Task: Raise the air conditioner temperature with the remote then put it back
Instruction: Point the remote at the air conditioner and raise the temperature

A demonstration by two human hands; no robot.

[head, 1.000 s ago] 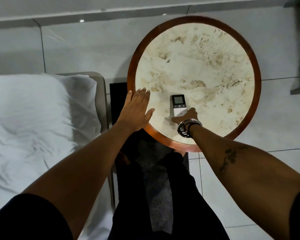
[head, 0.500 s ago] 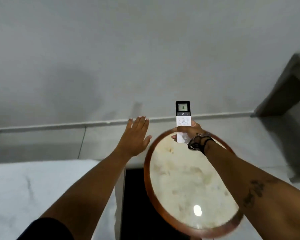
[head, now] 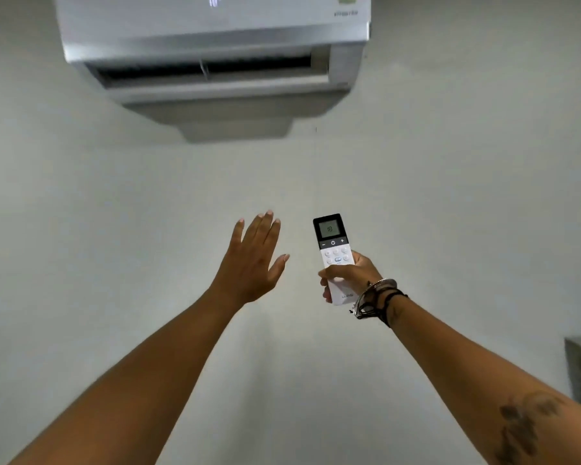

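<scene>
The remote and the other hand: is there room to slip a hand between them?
Yes. A bare strip of wall shows between the left hand and the remote, which the right hand grips low. More open wall lies above both, up to the air conditioner. No surface to set anything on is visible.

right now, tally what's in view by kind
air conditioner: 1
remote: 1, held in the right hand
hands: 2, left hand open and empty, right hand
wristband cluster: 1, bands too bunched to count
total: 5
</scene>
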